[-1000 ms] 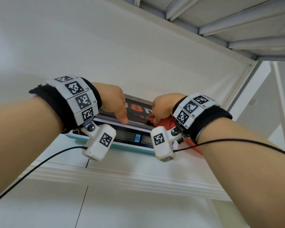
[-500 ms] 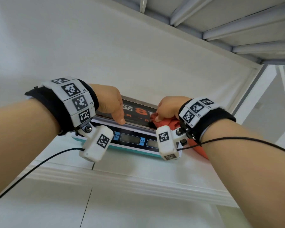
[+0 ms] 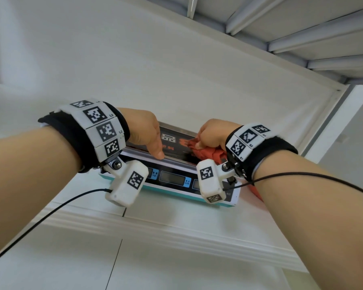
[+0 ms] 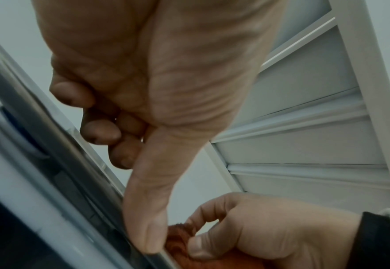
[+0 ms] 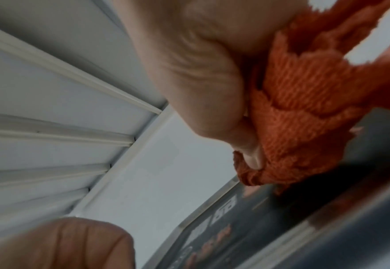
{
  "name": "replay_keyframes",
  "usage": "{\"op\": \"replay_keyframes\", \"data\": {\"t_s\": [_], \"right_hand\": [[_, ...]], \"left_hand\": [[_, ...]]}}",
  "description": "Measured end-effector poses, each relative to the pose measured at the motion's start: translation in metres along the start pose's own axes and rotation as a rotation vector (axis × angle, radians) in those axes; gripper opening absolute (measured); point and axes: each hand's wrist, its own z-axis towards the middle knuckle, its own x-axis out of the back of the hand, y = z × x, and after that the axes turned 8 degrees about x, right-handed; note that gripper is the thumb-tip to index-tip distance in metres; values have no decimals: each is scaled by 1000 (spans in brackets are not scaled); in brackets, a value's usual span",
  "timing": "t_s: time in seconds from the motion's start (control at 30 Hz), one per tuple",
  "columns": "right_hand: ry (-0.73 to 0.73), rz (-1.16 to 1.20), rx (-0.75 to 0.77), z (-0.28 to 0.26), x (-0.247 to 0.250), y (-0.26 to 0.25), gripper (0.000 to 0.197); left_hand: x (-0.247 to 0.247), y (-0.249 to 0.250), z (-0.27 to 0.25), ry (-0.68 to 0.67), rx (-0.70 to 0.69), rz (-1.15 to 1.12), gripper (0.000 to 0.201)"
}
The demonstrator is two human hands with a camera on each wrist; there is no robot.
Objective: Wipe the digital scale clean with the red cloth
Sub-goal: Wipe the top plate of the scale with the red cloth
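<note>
The digital scale (image 3: 174,178) stands on a white shelf, with a steel platter (image 3: 176,141) printed in red and white and a teal base. My left hand (image 3: 153,143) rests on the platter's left part, fingers curled (image 4: 101,134), thumb (image 4: 147,227) pressed on the front rim. My right hand (image 3: 210,135) grips the bunched red cloth (image 3: 205,152) and holds it on the platter's right half. The right wrist view shows the cloth (image 5: 304,127) wadded under the thumb against the platter (image 5: 223,227). The wrist cameras hide part of the display panel.
The white shelf (image 3: 176,208) carries the scale near its front lip. A white back wall (image 3: 134,70) stands close behind, and a slatted white underside (image 3: 302,28) lies overhead. A white upright (image 3: 327,122) bounds the right side. Black cables hang from both wrists.
My right hand has slid the cloth leftward on the platter, now covering the red print that showed between the hands. My left hand has kept its place on the rim.
</note>
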Motion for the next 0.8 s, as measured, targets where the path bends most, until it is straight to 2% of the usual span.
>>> {"op": "replay_keyframes", "data": {"t_s": [0.1, 0.2, 0.33, 0.5, 0.6, 0.73, 0.8], "right_hand": [[5, 2, -1, 0, -8, -2, 27], [-28, 57, 65, 3, -16, -13, 29], [-117, 25, 122, 2, -15, -27, 22], [-43, 59, 54, -1, -6, -13, 25], [-55, -22, 118, -1, -17, -16, 28], [-103, 69, 102, -1, -15, -22, 16], [-86, -14, 101, -2, -3, -17, 14]], "left_hand": [[0, 0, 1, -12, 3, 10, 16], [0, -1, 2, 11, 8, 16, 19], [0, 1, 2, 39, 1, 37, 20], [0, -2, 2, 25, 11, 18, 19], [1, -1, 2, 24, 9, 32, 20], [0, 2, 2, 35, 16, 49, 20], [0, 1, 2, 28, 23, 32, 20]]}}
